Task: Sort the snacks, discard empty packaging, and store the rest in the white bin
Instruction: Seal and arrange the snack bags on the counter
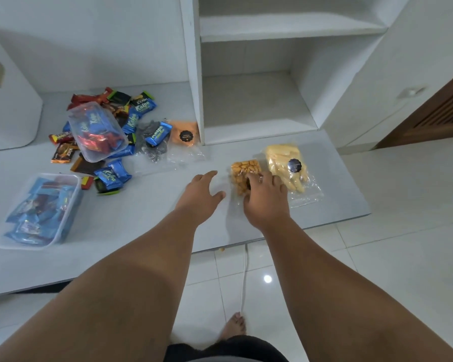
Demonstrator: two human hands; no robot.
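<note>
- Looks down on a pale grey surface. Front edge slants from lower left to a corner at the right, above white floor tiles.
- Shows the right hand curled over a clear bag of golden-brown snacks, fingers on top and thumb at the near side, gripping it. Bag lies mid-surface, back from the front edge.
- Shows the left hand just left of that bag, fingers straight and loosely spread, holding nothing. Cannot tell whether it touches the surface.
- Places a bag of yellow snacks, with a dark round sticker, just right of the gripped bag and near the surface's right end.
- Shows bare surface between the hands and the front edge, and between the left hand and the clutter farther left.
- Shows a pile of wrapped snacks well left of the hands, with a tipped clear tub lying on it.
- Sets a second clear tub, holding blue packets, near the front edge at the left.
- Stands the white bin, with a handle cutout, at the far left, well apart from both hands.
- Rests an orange bag against the foot of a white shelf unit. Open compartments lie behind the hands.
- Shows a white cable and a bare foot on the floor below.
</note>
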